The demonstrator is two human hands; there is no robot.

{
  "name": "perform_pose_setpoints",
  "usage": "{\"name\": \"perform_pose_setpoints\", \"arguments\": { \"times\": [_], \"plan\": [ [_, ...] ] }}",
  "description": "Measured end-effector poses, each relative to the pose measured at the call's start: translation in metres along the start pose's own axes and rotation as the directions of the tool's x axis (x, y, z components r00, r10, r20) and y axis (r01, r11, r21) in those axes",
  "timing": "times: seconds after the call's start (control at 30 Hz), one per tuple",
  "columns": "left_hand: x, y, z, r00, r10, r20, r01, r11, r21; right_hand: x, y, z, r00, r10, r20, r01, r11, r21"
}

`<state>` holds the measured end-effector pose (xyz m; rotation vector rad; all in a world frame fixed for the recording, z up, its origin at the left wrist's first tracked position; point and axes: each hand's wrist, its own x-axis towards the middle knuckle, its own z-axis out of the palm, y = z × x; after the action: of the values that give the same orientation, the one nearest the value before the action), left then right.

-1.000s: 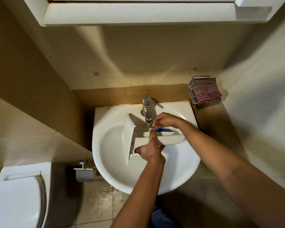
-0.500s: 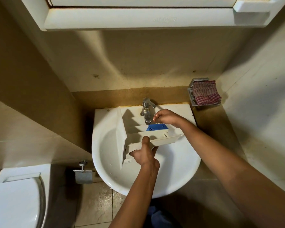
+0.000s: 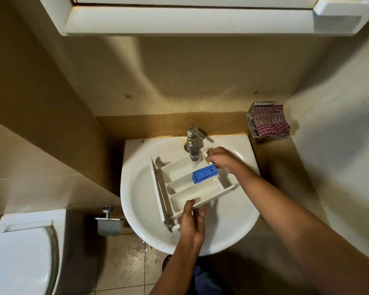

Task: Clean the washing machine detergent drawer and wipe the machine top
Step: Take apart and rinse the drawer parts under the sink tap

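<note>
**Item:** detergent drawer (image 3: 188, 186), white plastic, three open compartments, front panel at its left end. It is held between the two hands, open side up and slightly tilted, over the bowl of the sink (image 3: 141, 199). Whether it touches the bowl cannot be told.

**Fitting:** blue insert (image 3: 205, 173), seated in the far compartment, just below the right hand.

**Left hand** (image 3: 192, 222): grips the near wall of the drawer, thumb over the top edge, fingers curled beneath.

**Right hand** (image 3: 222, 159): curled round the far right corner of the drawer, fingers over the back wall.

**Tap** (image 3: 192, 143): chrome, just left of the right hand, spout above the far compartment. A thin stream seems to run into the drawer, but it is too faint to be sure.

**Checked cloth** (image 3: 268, 123): red and white, bunched in a small wall tray, well beyond the right hand.

**Toilet** (image 3: 19, 252) and paper holder (image 3: 109, 222): well to the left of the left hand.

**Washing machine:** not in view.

**Step in hand, as judged:** rinsing the drawer under the tap. The machine top is likely still to do.

**Next move:** it calls for a firm two-handed hold while tipping the drawer, so that each compartment passes under the spout and drains. The blue insert probably needs lifting out to reach residue beneath. Wet plastic may slip.
</note>
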<state>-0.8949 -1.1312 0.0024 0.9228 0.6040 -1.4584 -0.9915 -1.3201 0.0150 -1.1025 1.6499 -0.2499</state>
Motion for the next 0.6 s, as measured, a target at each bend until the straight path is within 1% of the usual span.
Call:
{"name": "perform_pose_setpoints", "arguments": {
  "times": [0.07, 0.17, 0.3, 0.37, 0.5, 0.6],
  "plan": [
    [-0.001, -0.001, -0.007, 0.998, -0.065, 0.018, 0.066, 0.997, -0.046, -0.002, 0.003, 0.001, 0.998, 0.054, 0.039, -0.059, 0.990, 0.131],
    [-0.001, -0.001, -0.014, 0.992, -0.121, 0.039, 0.122, 0.992, -0.044, -0.002, 0.006, 0.003, 0.997, 0.045, 0.060, -0.056, 0.979, 0.198],
    [0.001, 0.002, -0.016, 0.989, -0.141, 0.046, 0.141, 0.990, -0.011, -0.002, 0.014, 0.006, 1.000, 0.027, -0.003, -0.027, 0.991, 0.133],
    [0.003, 0.003, -0.017, 0.989, -0.139, 0.047, 0.139, 0.990, -0.005, -0.006, 0.017, 0.005, 1.000, 0.030, -0.003, -0.029, 0.994, 0.104],
    [0.007, 0.006, -0.020, 0.996, -0.086, 0.022, 0.085, 0.996, 0.024, -0.013, 0.020, 0.009, 0.996, 0.059, 0.071, -0.073, 0.972, 0.222],
    [0.008, 0.012, -0.021, 0.997, -0.068, 0.029, 0.067, 0.997, 0.034, -0.015, 0.021, 0.013, 0.999, 0.037, 0.032, -0.043, 0.971, 0.233]
  ]
}}
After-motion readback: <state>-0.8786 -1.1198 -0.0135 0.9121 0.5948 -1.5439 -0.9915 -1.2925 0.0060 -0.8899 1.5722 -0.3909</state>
